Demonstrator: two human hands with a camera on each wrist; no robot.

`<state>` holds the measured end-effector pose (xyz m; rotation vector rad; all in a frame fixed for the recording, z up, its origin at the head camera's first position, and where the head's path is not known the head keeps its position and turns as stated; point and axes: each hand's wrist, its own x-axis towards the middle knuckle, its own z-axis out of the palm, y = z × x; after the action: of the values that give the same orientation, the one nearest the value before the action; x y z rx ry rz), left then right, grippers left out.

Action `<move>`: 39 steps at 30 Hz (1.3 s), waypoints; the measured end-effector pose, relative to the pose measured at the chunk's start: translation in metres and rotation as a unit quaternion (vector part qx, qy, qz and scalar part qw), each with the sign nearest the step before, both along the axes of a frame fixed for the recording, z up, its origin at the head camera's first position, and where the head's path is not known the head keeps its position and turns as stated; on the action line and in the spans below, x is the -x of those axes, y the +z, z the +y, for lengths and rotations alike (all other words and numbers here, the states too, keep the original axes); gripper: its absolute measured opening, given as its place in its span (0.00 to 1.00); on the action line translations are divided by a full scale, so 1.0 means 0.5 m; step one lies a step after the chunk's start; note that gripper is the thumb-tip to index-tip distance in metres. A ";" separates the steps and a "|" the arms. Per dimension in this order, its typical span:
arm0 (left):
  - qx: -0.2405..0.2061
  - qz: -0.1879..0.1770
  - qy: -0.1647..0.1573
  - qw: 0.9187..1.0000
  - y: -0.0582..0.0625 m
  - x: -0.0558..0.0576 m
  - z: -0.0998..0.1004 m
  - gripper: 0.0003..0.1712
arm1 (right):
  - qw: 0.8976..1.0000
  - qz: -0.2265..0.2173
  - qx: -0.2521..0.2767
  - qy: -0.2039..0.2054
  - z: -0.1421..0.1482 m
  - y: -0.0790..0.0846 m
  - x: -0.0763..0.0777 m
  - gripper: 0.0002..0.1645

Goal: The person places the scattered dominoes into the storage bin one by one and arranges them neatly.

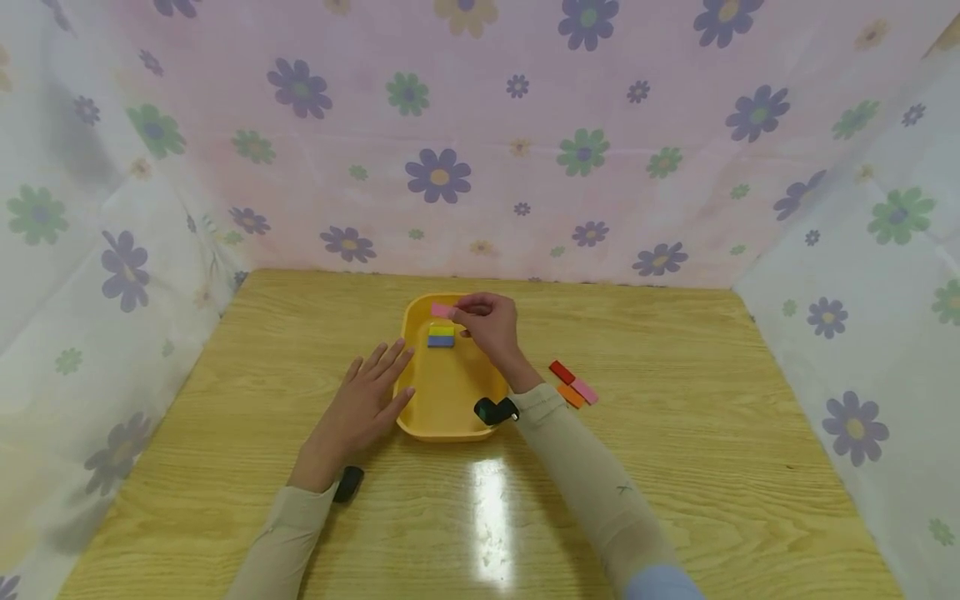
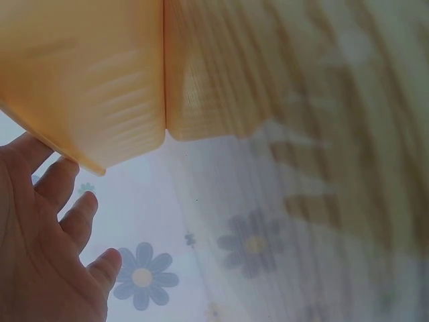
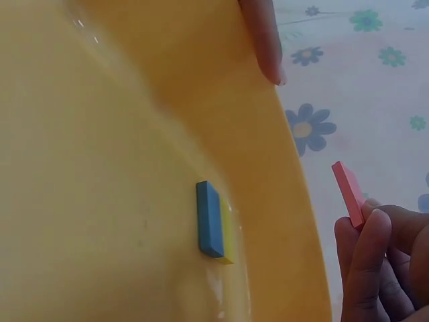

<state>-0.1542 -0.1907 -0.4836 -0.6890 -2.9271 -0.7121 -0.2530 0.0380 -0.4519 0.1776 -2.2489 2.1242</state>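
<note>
My right hand (image 1: 489, 327) pinches one end of a pink block (image 1: 441, 310) between thumb and fingers, over the far end of a yellow tray (image 1: 442, 433). In the right wrist view the pink block (image 3: 347, 193) stands up from the fingertips. Inside the tray, a blue block (image 1: 441, 342) and a yellow block (image 1: 441, 331) lie side by side near the far end; the right wrist view shows the blue block (image 3: 209, 219) too. My left hand (image 1: 367, 400) has its fingers spread, fingertips at the tray's left rim; the left wrist view shows them by the rim (image 2: 67, 151).
Right of the tray, a red block (image 1: 561, 372), an orange block (image 1: 570, 396) and another pink block (image 1: 585, 391) lie together on the wooden table (image 1: 690, 467). A flowered cloth (image 1: 510, 117) hangs behind the table and along both sides.
</note>
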 end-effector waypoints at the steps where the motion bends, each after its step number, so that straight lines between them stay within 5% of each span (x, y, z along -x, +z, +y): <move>1: 0.001 0.000 0.000 1.000 0.000 0.000 0.000 0.37 | 1.000 -0.004 0.001 0.000 -0.002 -0.004 0.002 0.07; 12: -0.003 0.005 0.003 1.000 -0.002 -0.005 -0.004 0.36 | 0.997 -0.013 -0.072 -0.018 -0.030 -0.026 0.007 0.09; 21: 0.006 0.004 0.001 1.000 -0.003 -0.003 -0.005 0.36 | 0.990 -0.060 -0.122 0.028 -0.030 -0.027 -0.009 0.17; 30: 0.005 0.000 -0.001 1.000 -0.001 -0.002 -0.001 0.36 | 0.961 -0.085 -0.261 0.023 -0.027 -0.024 -0.017 0.14; 39: -0.002 0.002 -0.001 1.000 -0.002 0.000 -0.001 0.36 | 0.955 -0.099 -0.278 0.005 -0.032 -0.027 -0.013 0.13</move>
<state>-0.1544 -0.1911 -0.4845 -0.6916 -2.9208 -0.7172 -0.2467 0.0217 -0.4656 -0.0117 -2.9144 1.5092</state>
